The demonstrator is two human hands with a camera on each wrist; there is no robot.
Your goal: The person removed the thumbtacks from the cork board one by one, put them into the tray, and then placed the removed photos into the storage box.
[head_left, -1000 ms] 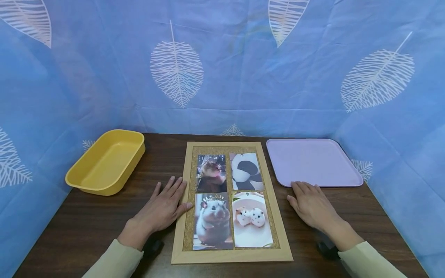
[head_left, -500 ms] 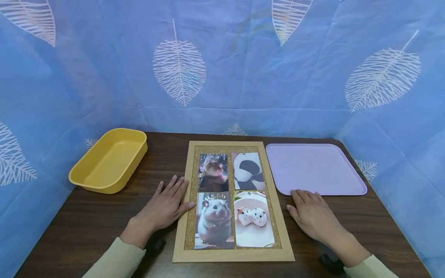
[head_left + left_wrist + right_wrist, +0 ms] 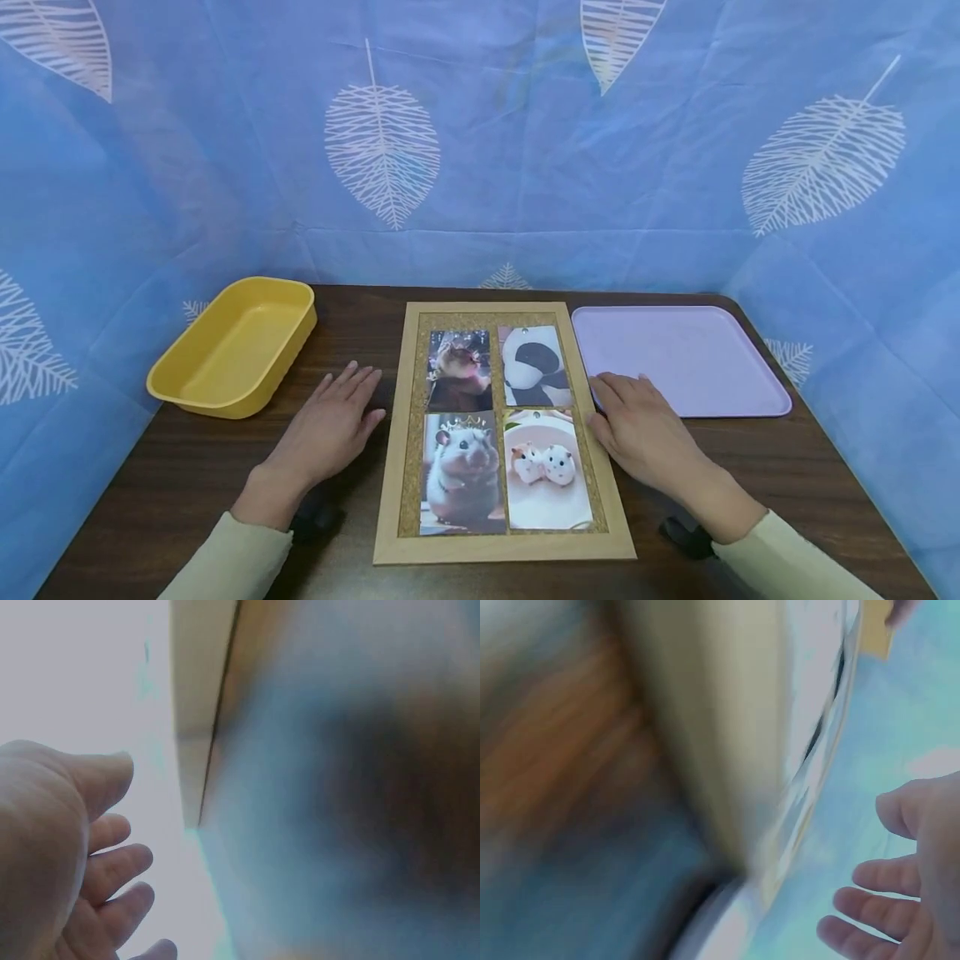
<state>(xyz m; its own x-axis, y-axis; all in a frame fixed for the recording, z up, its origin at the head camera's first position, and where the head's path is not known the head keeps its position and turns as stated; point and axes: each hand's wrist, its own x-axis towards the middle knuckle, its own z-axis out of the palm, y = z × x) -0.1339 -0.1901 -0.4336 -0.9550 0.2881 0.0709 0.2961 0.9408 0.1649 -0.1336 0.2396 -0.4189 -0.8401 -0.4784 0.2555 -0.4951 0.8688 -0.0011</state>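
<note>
A wood-framed cork board (image 3: 502,550) lies on the dark table, bearing several photos: a crowned hamster (image 3: 462,471), two small white animals on a plate (image 3: 549,467), a black-and-white picture (image 3: 536,367) and a dark hamster picture (image 3: 459,371). To the left of the board, apart from it, my left hand (image 3: 322,429) is spread with relaxed fingers and holds nothing. My right hand (image 3: 645,433) is over the board's right edge, fingers extended, beside the near left corner of a lilac tray (image 3: 682,362). Whether it touches the frame, I cannot tell. Both wrist views are partly blurred.
A yellow tub (image 3: 232,350) stands at the left rear of the table (image 3: 780,500). Blue cloth (image 3: 510,150) with white leaf prints hangs behind and at both sides.
The lilac tray has come a little closer to me. My left hand has left the board's frame and moved left. My right hand has gone from the tray's front edge leftward to the board.
</note>
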